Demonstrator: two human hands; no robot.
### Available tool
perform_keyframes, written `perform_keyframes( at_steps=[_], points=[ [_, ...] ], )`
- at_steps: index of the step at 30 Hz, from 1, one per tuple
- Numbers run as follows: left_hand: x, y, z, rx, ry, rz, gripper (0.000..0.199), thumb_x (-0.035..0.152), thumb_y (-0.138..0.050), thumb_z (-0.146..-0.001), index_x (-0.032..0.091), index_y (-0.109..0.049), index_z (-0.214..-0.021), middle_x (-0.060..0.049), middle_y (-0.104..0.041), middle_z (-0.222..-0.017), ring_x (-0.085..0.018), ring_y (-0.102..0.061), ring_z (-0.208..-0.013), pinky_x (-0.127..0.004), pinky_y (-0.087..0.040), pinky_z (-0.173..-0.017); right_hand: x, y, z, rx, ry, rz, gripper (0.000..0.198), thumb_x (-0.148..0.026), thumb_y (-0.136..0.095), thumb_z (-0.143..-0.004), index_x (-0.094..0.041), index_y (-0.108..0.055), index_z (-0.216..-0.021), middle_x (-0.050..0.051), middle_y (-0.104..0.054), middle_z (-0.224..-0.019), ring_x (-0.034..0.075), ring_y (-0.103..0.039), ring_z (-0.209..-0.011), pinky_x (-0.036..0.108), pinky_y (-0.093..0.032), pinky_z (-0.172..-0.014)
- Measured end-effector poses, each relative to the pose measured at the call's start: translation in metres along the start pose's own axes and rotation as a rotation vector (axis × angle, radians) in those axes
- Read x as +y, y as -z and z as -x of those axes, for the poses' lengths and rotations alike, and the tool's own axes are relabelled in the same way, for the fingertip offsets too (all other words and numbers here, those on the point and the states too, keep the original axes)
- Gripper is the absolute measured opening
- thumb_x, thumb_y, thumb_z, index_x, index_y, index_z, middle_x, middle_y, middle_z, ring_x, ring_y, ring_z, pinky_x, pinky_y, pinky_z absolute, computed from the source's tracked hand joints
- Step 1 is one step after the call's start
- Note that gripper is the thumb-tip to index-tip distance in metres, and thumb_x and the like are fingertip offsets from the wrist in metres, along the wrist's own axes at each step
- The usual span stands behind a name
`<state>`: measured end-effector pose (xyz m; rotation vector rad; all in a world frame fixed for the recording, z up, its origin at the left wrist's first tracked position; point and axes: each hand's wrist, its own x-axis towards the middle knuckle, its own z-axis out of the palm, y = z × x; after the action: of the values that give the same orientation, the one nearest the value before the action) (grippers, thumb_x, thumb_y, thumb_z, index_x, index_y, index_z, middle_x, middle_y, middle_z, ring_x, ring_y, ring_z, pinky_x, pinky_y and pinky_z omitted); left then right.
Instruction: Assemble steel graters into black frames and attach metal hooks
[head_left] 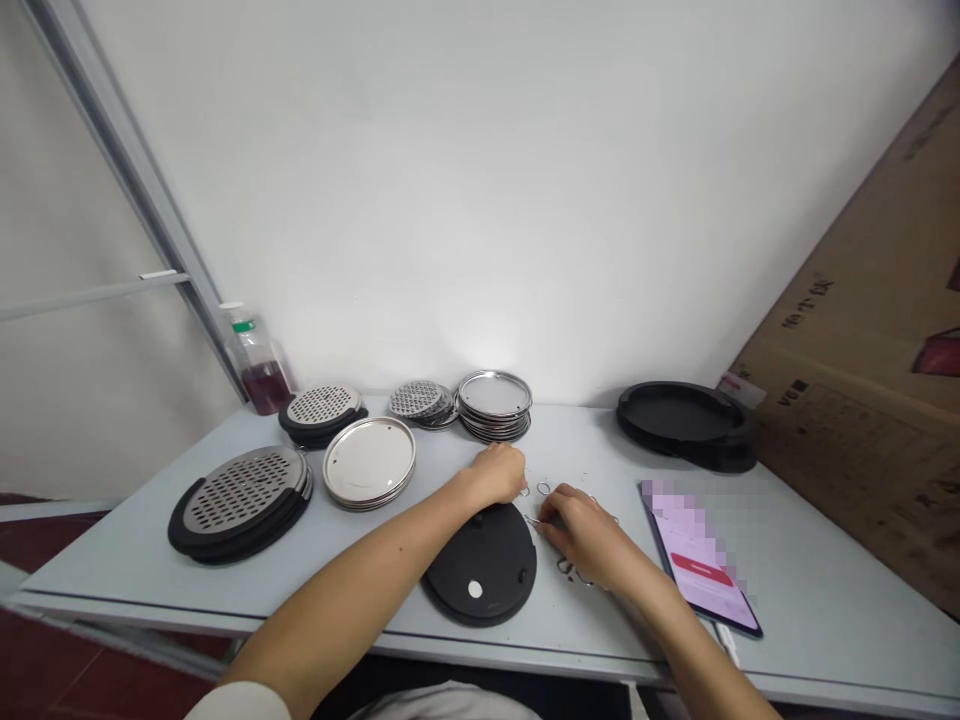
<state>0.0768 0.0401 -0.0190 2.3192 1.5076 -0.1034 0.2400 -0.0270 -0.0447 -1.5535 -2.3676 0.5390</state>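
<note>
A round black disc (480,565) with a white dot and small dark knobs lies on the table in front of me. My left hand (498,474) is closed at the disc's far edge; whatever its fingers hold is hidden. To the right, my right hand (579,528) has its fingers pinched together close to the disc's right rim. A tiny shiny piece shows at those fingertips, too small to name. Small metal rings (544,489) lie between and beyond the hands, and more metal loops (565,567) are partly under the right hand.
Stacked silver plates (369,460), a taller plate stack (495,395), perforated discs (420,399) and black-rimmed perforated discs (244,495) stand left and behind. Right are a phone (701,570) with a cable, black trays (686,425) and a cardboard box (862,400). A bottle (259,365) stands back left.
</note>
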Motion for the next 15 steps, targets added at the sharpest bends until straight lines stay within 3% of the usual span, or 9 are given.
perform_keyframes(
  at_steps=[7, 10, 13, 15],
  points=[
    [0.002, 0.004, 0.007, 0.053, -0.034, 0.066, 0.032, 0.032, -0.060, -0.093, 0.016, -0.058, -0.120, -0.010, -0.060, -0.121, -0.022, -0.062, -0.104, -0.043, -0.054, -0.087, -0.001, 0.003, -0.001, -0.037, -0.040, 0.003, 0.012, -0.014, -0.053, -0.078, -0.019, -0.063, -0.079, 0.006, -0.067, -0.081, 0.020, -0.060, -0.073, 0.028, -0.039, -0.065],
    [-0.005, 0.008, 0.014, 0.186, -0.070, 0.191, 0.021, 0.023, -0.057, -0.092, 0.012, -0.062, -0.110, -0.010, -0.067, -0.105, -0.022, -0.064, -0.099, -0.039, -0.052, -0.087, -0.005, 0.012, 0.003, 0.080, -0.030, -0.057, 0.013, -0.019, -0.049, -0.085, -0.020, -0.062, -0.082, 0.005, -0.068, -0.077, 0.019, -0.060, -0.069, 0.028, -0.040, -0.064],
    [-0.022, 0.015, 0.026, 0.322, -0.125, 0.350, 0.018, 0.017, -0.052, -0.090, 0.014, -0.062, -0.104, -0.008, -0.070, -0.098, -0.019, -0.065, -0.094, -0.030, -0.050, -0.084, -0.016, 0.030, -0.001, 0.239, 0.087, -0.155, 0.019, -0.021, -0.047, -0.088, -0.020, -0.065, -0.090, 0.005, -0.069, -0.084, 0.019, -0.062, -0.076, 0.031, -0.044, -0.071],
    [-0.037, 0.019, 0.038, 0.361, -0.162, 0.444, 0.018, 0.017, -0.052, -0.087, 0.017, -0.063, -0.101, -0.005, -0.070, -0.096, -0.016, -0.065, -0.089, -0.026, -0.050, -0.080, -0.026, 0.041, -0.011, 0.274, 0.170, -0.261, 0.022, -0.020, -0.047, -0.086, -0.021, -0.068, -0.092, 0.006, -0.069, -0.091, 0.019, -0.063, -0.082, 0.032, -0.047, -0.074]
  ],
)
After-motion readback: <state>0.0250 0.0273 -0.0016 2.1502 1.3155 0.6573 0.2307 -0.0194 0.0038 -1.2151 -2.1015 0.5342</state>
